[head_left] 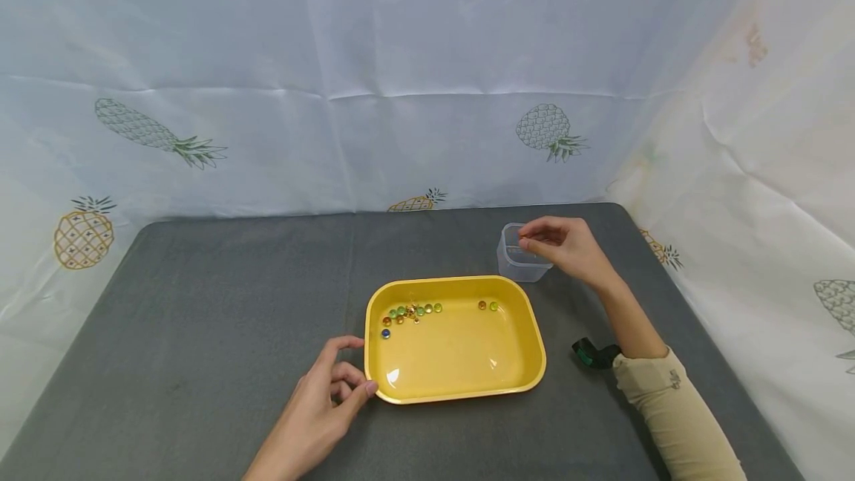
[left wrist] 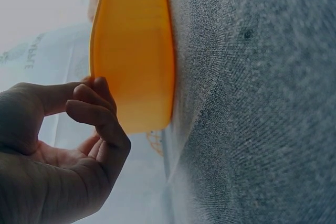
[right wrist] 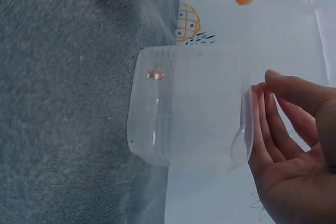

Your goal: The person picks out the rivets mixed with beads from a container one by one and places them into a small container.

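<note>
My left hand [head_left: 319, 408] grips the near left corner of a yellow tray [head_left: 461, 397], its thumb at the rim and its fingers against the outer wall. Inside that tray lie several small glassy beads, green and amber, with a blue bead [head_left: 385, 333] a little apart on the left. A gold piece [head_left: 412, 311] sits among them. My right hand [head_left: 561, 243] hovers at the mouth of a clear plastic container [head_left: 523, 272]; its fingers are loosely bent and nothing shows between them. One amber bead [right wrist: 157, 74] rests at the bottom of the container.
The container stands just behind the tray's far right corner on a grey cloth-covered table [head_left: 200, 332]. A black strapped device [head_left: 597, 354] is at the right wrist. White pineapple-print curtains [head_left: 427, 43] close off the back and right side.
</note>
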`<state>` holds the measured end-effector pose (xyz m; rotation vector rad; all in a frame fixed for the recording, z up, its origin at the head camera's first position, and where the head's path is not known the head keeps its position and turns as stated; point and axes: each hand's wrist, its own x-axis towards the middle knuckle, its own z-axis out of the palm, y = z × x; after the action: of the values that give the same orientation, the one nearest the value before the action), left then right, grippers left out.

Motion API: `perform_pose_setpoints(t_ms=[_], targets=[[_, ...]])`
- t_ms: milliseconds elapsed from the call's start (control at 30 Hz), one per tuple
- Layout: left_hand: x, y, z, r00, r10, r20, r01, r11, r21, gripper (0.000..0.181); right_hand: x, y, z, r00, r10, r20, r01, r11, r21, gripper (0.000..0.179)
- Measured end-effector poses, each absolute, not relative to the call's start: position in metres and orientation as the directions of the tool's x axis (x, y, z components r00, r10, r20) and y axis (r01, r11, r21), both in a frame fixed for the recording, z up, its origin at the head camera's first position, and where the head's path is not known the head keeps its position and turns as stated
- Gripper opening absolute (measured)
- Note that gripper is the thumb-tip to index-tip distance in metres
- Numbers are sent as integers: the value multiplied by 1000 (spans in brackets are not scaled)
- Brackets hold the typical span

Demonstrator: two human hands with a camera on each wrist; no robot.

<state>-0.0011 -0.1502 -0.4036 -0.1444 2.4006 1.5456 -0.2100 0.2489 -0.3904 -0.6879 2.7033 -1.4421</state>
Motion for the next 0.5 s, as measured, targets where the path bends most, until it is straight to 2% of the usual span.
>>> perform_pose_setpoints(t_ms=[500], targets=[[-2,-150,-403,-952,76,-297,-239,424,874,57,-213,245,-397,-915,-344,212,-386,589,-710,19]])
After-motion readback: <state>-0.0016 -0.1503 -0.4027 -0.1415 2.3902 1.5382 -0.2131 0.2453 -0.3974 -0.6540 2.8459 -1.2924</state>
